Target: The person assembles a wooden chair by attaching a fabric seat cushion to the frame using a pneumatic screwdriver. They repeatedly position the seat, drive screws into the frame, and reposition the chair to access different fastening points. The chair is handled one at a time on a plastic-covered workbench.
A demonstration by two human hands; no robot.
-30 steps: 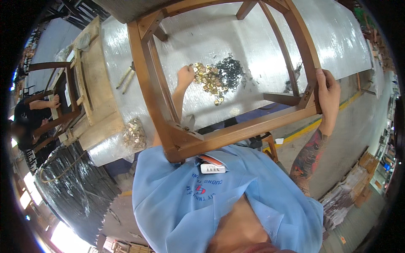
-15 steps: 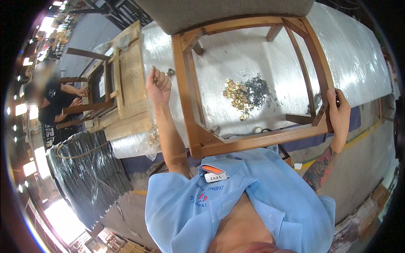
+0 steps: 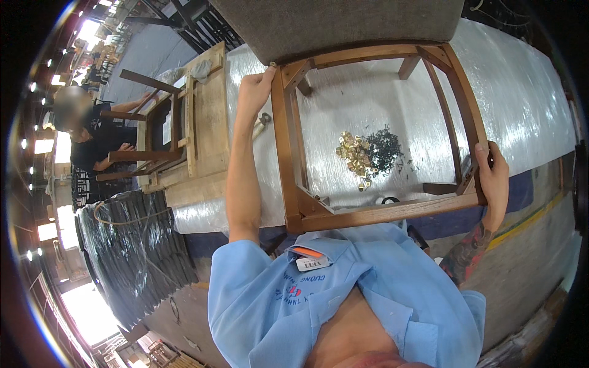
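A wooden chair frame point(image 3: 392, 212) without a seat stands on the film-covered table, its grey upholstered back point(image 3: 343, 24) at the far side. My left hand point(image 3: 255, 93) is closed at the frame's far left corner, beside the back. A tiny piece shows at its fingertips, too small to name. My right hand point(image 3: 492, 175) wraps round the right rail near the front right corner. Through the frame's opening, a pile of small gold-coloured metal pieces point(image 3: 354, 153) lies beside a heap of black screws point(image 3: 384, 149). Left of the frame lies a tool with a round dark head point(image 3: 264, 118), partly behind my left forearm.
At the left, a co-worker in dark clothing point(image 3: 98, 141) handles another chair frame point(image 3: 175, 122) on a wooden board point(image 3: 208, 135). Nearer stands a film-wrapped dark stack point(image 3: 132, 251). A roll-like item point(image 3: 388, 200) lies by the front rail. Shiny film point(image 3: 515, 92) covers the table.
My left hand has moved farther away, from beside the left rail to the frame's far left corner. My right hand keeps its hold. The co-worker's one arm now reaches farther out.
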